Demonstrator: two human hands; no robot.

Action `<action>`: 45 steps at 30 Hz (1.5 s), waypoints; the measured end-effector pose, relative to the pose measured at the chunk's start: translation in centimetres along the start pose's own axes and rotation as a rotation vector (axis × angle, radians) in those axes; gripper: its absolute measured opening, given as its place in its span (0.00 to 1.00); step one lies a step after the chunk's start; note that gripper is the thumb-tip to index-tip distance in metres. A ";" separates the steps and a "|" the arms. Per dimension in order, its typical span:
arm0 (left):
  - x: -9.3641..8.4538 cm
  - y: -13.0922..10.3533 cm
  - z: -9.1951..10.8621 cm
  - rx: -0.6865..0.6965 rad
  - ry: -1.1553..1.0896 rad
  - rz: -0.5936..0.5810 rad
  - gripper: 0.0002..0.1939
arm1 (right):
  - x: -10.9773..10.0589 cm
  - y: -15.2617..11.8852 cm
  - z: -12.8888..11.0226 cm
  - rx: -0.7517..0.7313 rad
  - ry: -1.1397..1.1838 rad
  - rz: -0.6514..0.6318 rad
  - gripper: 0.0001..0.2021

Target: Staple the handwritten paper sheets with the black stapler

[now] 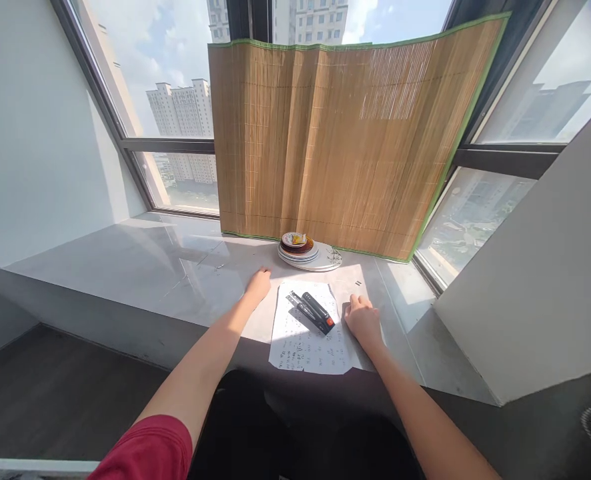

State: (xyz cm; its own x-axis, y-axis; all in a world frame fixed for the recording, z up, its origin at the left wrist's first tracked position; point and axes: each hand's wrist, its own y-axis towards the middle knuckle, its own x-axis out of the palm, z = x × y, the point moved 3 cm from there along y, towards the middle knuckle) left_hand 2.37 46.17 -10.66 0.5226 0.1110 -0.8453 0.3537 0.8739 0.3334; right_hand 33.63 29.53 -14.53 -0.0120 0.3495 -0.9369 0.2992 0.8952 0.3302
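My left hand (259, 284) rests on the grey sill just left of a handwritten white sheet (288, 340), its fingers closed; anything in them is too small to make out. To the right of the sheet lies my right hand (363, 319), fingers curled under against the sill, hiding whatever they may hold. A black stapler (318, 309) with an orange-red end lies slantwise on the sheet. Beside it, on its left, is another dark, narrow tool (306, 313). Two tiny dark pieces (358, 283) lie above my right hand.
Stacked plates (299, 256), with a small yellow item on top, stand behind the sheet on an oval white board (331, 259). Behind them a bamboo mat (325, 147) with green edging leans against the windows. Small bits (219, 267) lie on the sill (175, 280) at left.
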 end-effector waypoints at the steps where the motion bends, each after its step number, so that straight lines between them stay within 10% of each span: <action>1: 0.1 -0.6 -0.1 -0.028 0.016 -0.005 0.20 | 0.1 0.0 0.0 0.000 0.002 0.005 0.07; 10: -0.8 -7.0 1.4 -0.114 0.148 -0.033 0.14 | 0.2 0.0 0.6 -0.019 0.079 0.043 0.07; 15: -0.9 -8.6 3.3 -0.042 0.069 -0.022 0.15 | -2.9 -0.3 -2.7 -0.128 0.505 0.120 0.12; 22: -1.2 -9.1 4.3 0.171 -0.065 -0.088 0.19 | -2.9 -2.7 -9.5 -0.256 0.675 0.050 0.21; 30: -1.7 -8.8 3.5 0.168 -0.323 0.018 0.18 | -2.2 -3.3 -8.9 -0.328 0.636 0.053 0.21; 45: -0.9 -8.3 3.4 0.208 -0.442 -0.158 0.12 | -1.6 -3.1 -9.2 -0.342 0.633 0.004 0.20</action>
State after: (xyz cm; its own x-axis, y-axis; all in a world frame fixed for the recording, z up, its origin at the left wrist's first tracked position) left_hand 1.60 37.25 -11.27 0.7122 -0.2648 -0.6501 0.5782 0.7465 0.3294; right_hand 23.93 28.76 -13.00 -0.5936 0.3537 -0.7229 -0.0135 0.8937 0.4484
